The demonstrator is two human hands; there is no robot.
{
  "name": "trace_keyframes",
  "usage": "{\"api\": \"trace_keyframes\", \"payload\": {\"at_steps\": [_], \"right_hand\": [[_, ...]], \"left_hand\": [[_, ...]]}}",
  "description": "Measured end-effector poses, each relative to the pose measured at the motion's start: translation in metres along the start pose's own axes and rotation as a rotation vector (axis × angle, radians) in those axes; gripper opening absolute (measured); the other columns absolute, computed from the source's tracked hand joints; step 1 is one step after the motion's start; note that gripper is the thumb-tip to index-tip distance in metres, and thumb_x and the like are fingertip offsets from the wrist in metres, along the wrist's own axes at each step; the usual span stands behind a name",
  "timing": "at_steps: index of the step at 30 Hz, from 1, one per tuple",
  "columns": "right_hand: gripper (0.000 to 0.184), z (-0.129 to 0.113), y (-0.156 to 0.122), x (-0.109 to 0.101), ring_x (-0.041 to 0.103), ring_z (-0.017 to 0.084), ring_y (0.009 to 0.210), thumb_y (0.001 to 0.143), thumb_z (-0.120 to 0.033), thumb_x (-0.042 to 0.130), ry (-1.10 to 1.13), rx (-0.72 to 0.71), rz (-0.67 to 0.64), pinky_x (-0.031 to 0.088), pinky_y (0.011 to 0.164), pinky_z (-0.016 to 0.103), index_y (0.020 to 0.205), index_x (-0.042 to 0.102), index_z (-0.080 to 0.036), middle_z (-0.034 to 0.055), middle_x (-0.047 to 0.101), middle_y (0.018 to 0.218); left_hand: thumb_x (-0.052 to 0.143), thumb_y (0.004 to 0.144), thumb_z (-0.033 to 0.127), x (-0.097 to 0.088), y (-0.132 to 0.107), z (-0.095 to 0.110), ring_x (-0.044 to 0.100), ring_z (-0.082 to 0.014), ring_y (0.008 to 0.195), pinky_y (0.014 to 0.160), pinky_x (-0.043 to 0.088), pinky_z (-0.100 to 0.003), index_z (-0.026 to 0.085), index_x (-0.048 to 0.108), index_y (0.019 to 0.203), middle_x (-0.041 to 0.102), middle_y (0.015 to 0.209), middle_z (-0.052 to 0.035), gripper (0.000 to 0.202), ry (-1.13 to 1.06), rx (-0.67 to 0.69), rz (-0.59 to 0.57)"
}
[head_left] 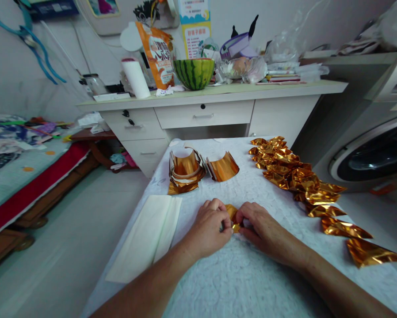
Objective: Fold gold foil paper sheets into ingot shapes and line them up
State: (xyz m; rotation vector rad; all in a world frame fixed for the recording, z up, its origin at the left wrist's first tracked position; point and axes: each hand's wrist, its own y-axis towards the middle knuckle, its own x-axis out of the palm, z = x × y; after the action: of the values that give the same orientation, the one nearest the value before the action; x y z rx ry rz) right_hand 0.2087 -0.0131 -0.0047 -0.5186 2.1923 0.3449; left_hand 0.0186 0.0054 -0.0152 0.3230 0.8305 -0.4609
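Observation:
Between my two hands, low over the white-covered table (pixel 245 274), is a small piece of gold foil paper (pixel 232 213), partly hidden by the fingers. My left hand (pixel 214 224) pinches its left side with curled fingers. From the right, my right hand (pixel 258 224) grips the other side, thumb and fingers drawn together. Beyond the hands lie curled gold foil sheets (pixel 223 168) and, to their left, a stack of rolled gold foil (pixel 185 168). Folded gold foil pieces (pixel 304 181) run in a long row down the table's right side.
Whitish paper sheets (pixel 145 234) lie to the left of my left arm. Behind the table stands a white desk (pixel 205 117) bearing a cut watermelon (pixel 194 74), an orange snack bag (pixel 157 57) and a paper roll (pixel 136 78). A washing machine (pixel 377 132) is at the right, a bed (pixel 29 176) at the left.

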Motion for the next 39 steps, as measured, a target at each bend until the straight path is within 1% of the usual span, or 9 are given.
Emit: {"api": "trace_keyframes", "payload": {"at_steps": [7, 10, 14, 22, 25, 30, 39], "right_hand": [[0.013, 0.0016, -0.001, -0.0025, 0.05, 0.02, 0.083, 0.082, -0.008, 0.055, 0.047, 0.005, -0.006, 0.04, 0.075, 0.034, 0.088, 0.055, -0.019, 0.0043, 0.058, 0.088], [0.017, 0.0046, -0.0024, -0.0043, 0.051, 0.019, 0.084, 0.086, -0.006, 0.046, 0.097, -0.027, 0.0, 0.04, 0.078, 0.034, 0.09, 0.055, -0.02, 0.0042, 0.059, 0.089], [0.022, 0.0069, -0.0016, -0.0042, 0.052, 0.018, 0.084, 0.092, -0.008, 0.037, 0.128, -0.06, 0.017, 0.041, 0.078, 0.034, 0.092, 0.055, -0.021, 0.0046, 0.061, 0.09], [0.015, 0.0043, 0.0011, -0.0004, 0.052, 0.019, 0.083, 0.083, -0.007, 0.051, 0.07, -0.015, 0.035, 0.041, 0.075, 0.033, 0.087, 0.056, -0.02, 0.0039, 0.06, 0.086], [0.014, 0.0031, 0.0018, 0.0009, 0.051, 0.019, 0.081, 0.082, -0.006, 0.052, 0.041, 0.001, 0.034, 0.04, 0.073, 0.032, 0.085, 0.056, -0.02, 0.0035, 0.059, 0.085], [0.012, 0.0007, 0.0039, 0.0023, 0.05, 0.019, 0.08, 0.083, -0.007, 0.054, 0.015, 0.018, 0.027, 0.039, 0.071, 0.032, 0.083, 0.056, -0.019, 0.0036, 0.059, 0.084], [0.011, 0.001, 0.0031, 0.0024, 0.05, 0.019, 0.079, 0.081, -0.008, 0.055, 0.009, 0.02, 0.031, 0.039, 0.071, 0.032, 0.083, 0.056, -0.019, 0.0039, 0.059, 0.084]], "left_hand": [[0.061, 0.069, 0.008, 0.0014, 0.0011, 0.0005, 0.052, -0.0191, 0.094, 0.084, 0.042, -0.033, 0.019, 0.061, 0.065, 0.056, 0.094, -0.0027, 0.011, 0.003, -0.021, 0.008], [0.061, 0.068, 0.007, 0.0021, 0.0013, 0.0002, 0.052, -0.0188, 0.094, 0.084, 0.042, -0.032, 0.018, 0.061, 0.064, 0.056, 0.093, -0.0025, 0.012, 0.002, -0.025, 0.012], [0.061, 0.069, 0.008, 0.002, 0.0013, -0.0001, 0.052, -0.019, 0.094, 0.084, 0.042, -0.033, 0.019, 0.062, 0.065, 0.056, 0.094, -0.0023, 0.011, -0.009, -0.03, 0.004], [0.063, 0.069, 0.009, 0.0, 0.0016, 0.0008, 0.052, -0.0195, 0.095, 0.085, 0.043, -0.034, 0.019, 0.063, 0.064, 0.056, 0.094, -0.0027, 0.011, -0.015, -0.038, -0.015], [0.063, 0.07, 0.009, -0.0009, 0.0011, 0.0013, 0.052, -0.0197, 0.096, 0.087, 0.042, -0.034, 0.019, 0.063, 0.064, 0.055, 0.095, -0.0027, 0.012, -0.022, -0.035, -0.012], [0.066, 0.075, 0.017, 0.0002, 0.0001, 0.0028, 0.052, -0.0202, 0.099, 0.089, 0.041, -0.036, 0.019, 0.063, 0.065, 0.055, 0.097, -0.0027, 0.011, -0.04, -0.048, -0.005], [0.066, 0.071, 0.012, 0.0047, 0.0025, 0.0018, 0.051, -0.0202, 0.096, 0.086, 0.041, -0.036, 0.019, 0.062, 0.064, 0.055, 0.095, -0.0023, 0.011, 0.011, -0.058, 0.002]]}}
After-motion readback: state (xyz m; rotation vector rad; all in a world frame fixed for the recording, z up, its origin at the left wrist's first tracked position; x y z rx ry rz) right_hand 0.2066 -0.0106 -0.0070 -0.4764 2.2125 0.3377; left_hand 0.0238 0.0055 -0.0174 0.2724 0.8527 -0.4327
